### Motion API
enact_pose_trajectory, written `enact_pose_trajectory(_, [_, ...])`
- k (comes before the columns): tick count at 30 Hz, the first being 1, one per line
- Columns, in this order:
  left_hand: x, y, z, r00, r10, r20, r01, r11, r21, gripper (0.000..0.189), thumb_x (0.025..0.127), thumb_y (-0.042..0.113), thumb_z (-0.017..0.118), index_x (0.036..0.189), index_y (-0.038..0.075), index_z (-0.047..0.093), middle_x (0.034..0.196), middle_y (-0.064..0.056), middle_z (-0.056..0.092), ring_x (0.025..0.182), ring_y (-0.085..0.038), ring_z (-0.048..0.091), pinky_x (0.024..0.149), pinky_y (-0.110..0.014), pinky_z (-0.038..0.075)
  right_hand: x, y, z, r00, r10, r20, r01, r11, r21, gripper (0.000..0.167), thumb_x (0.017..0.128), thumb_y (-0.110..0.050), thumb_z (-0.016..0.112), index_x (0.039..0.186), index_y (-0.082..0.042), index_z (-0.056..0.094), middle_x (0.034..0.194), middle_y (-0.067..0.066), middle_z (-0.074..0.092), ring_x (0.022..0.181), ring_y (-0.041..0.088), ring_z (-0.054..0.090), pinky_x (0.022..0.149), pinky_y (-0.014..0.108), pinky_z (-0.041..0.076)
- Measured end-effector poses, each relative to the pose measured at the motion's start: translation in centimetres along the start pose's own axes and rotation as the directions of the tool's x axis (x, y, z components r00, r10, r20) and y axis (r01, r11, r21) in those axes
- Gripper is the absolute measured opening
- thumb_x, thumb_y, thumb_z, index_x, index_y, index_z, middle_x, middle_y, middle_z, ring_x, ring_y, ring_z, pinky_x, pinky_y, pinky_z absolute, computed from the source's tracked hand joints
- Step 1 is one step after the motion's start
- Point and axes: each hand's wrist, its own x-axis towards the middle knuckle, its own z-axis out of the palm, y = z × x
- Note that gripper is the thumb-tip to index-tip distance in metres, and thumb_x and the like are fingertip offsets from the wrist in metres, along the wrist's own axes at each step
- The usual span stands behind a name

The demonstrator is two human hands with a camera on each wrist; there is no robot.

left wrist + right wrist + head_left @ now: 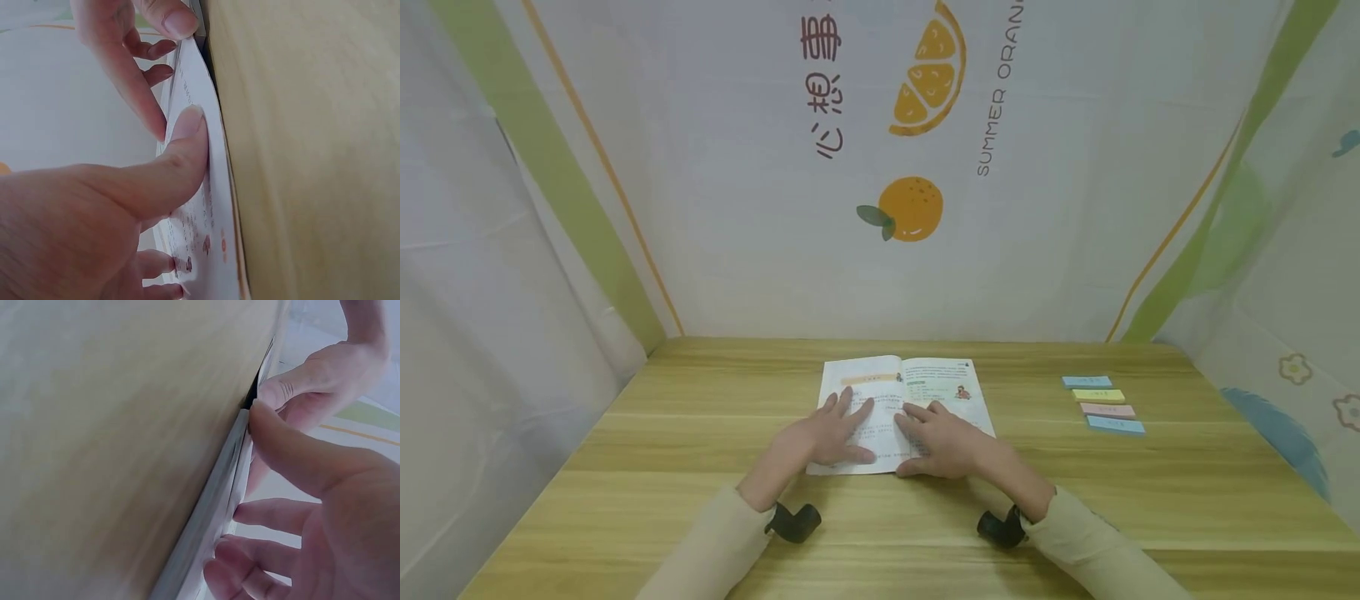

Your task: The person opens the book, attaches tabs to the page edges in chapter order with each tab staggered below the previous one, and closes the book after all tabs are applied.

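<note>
An open booklet [887, 429] lies just below the centre of the head view, on a wood-grain table [700, 450]. The left hand [831, 433] rests on its left page with fingers spread, the thumb pointing inward across the print. The right hand [943, 442] lies over the right page, fingers a little bent and moderately apart, its thumb at the lower edge beside the fold; whether that thumb pinches any paper I cannot tell. In the left wrist view, the left thumb lies flat on the page, near the middle of the frame. At centre right of the head view, four coloured paper strips [1107, 410] form a slanting column, blue, yellow, pink and blue
</note>
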Motion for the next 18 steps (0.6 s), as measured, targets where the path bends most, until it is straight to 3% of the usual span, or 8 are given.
enact_pose_trajectory(11, [1.0,-0.2,0.1,0.999,0.036,-0.015,-0.036,0.999,-0.008,0.082,0.099,0.052,0.058,0.162,0.012,0.022,0.165,-0.027,0.005,0.15,-0.047,0.008,0.115,-0.063,0.024,0.2,1.2,0.0,1.0,0.017,-0.018,-0.016,1.0,0.019,0.075,0.094,-0.047,0.07,0.151,-0.005,0.046,0.157,0.017,0.039,0.132,0.037,0.044,0.105,0.05,0.043])
enact_pose_trajectory(18, [2.0,0.5,-0.2,1.0,0.013,-0.014,-0.013,1.0,-0.028,0.082,0.099,0.051,0.058,0.162,0.013,0.022,0.166,-0.025,0.004,0.151,-0.045,0.007,0.116,-0.061,0.025,0.6,2.5,-0.2,1.0,0.023,-0.013,-0.023,0.999,0.033,0.075,0.094,-0.045,0.071,0.151,-0.003,0.045,0.157,0.019,0.038,0.133,0.04,0.042,0.106,0.052,0.041])
